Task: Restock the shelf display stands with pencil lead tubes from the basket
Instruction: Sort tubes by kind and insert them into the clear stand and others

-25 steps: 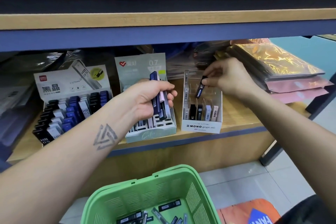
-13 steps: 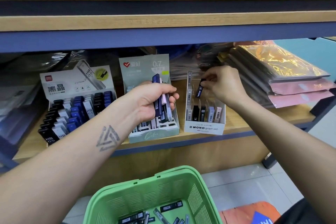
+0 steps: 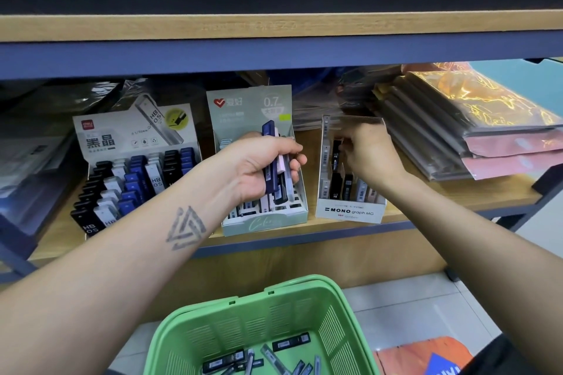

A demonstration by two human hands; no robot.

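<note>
My left hand [image 3: 259, 167] is curled around a bundle of pencil lead tubes [image 3: 275, 161], a dark blue one foremost with a pink and a grey one beside it, and I hold them upright just in front of the pale green 0.7 stand [image 3: 265, 216] in the middle of the shelf [image 3: 441, 204]. My right hand [image 3: 370, 155] reaches into the white MONO graph stand [image 3: 350, 211] just to the right, fingertips pinching a black tube [image 3: 336, 155] marked 0.5 HB in a back slot; more tubes stand in the front row below it. To the left sits the stand of black, white and blue HB 0.5 tubes [image 3: 131, 179]. Below the shelf, the green basket [image 3: 274, 307] holds several loose tubes [image 3: 291, 341] on its bottom. Stacked plastic-wrapped packs [image 3: 487, 131] lie at the shelf's right end.
</note>
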